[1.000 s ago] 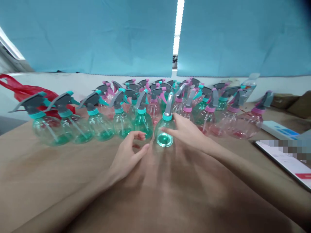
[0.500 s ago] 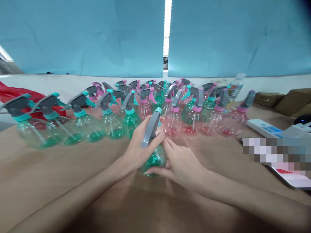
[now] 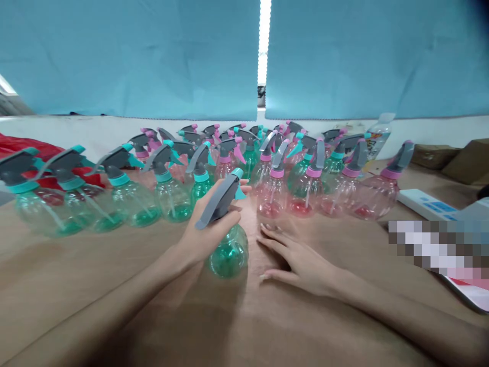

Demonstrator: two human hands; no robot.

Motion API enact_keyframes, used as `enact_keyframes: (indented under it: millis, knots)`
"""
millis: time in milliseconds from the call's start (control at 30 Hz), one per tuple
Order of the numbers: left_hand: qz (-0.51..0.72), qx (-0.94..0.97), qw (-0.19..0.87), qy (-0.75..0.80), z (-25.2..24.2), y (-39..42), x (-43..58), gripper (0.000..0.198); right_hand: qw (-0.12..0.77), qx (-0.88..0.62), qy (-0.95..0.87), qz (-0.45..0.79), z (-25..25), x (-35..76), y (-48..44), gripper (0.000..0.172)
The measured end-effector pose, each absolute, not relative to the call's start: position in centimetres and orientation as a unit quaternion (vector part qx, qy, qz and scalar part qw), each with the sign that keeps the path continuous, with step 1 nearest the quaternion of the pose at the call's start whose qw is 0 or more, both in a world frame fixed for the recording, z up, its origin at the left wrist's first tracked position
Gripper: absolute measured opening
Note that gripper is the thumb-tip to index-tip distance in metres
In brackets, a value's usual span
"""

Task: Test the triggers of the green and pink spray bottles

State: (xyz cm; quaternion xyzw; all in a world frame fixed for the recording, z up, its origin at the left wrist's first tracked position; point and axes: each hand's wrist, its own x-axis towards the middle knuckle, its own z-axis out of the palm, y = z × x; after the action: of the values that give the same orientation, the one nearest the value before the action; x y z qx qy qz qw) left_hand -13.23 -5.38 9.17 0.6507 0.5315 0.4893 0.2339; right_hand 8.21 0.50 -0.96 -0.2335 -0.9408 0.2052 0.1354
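Note:
A green spray bottle point(image 3: 229, 252) with a grey trigger head and a turquoise nozzle stands slightly tilted in front of me. My left hand point(image 3: 208, 219) is wrapped round its neck, just below the trigger head, and partly hides the collar. To the right of that bottle, my right hand point(image 3: 294, 260) rests low over the table, fingers spread and apart from it. Nothing shows in the right hand. Just beyond the hands stand a clear green spray bottle point(image 3: 173, 199) with a turquoise collar and a pink spray bottle point(image 3: 272, 196) with a pink collar.
Rows of green and pink spray bottles line the back of the wooden table point(image 3: 126, 285). At the right are a white device point(image 3: 424, 204), a partly blurred-out flat item point(image 3: 473, 300), cardboard boxes point(image 3: 469, 160) and a clear drink bottle point(image 3: 378, 135). Red plastic point(image 3: 34, 145) lies at the left.
My right hand has let go of the green spray bottle and moved right, its fingers spreading. My left hand, still holding the bottle, has shifted a little left with it.

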Motion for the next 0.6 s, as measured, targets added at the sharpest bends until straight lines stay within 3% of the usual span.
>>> enact_keyframes:
  millis: [333,600]
  knots:
    - [0.476,0.649,0.216,0.552,8.4,-4.7,-12.5,0.045,0.138,-0.229,-0.940,0.212,-0.7,8.1,0.4,0.078]
    - [0.472,0.650,0.185,0.566,8.5,-4.6,-11.9,0.032,0.141,-0.274,-0.936,0.172,-1.3,8.2,0.4,0.093]
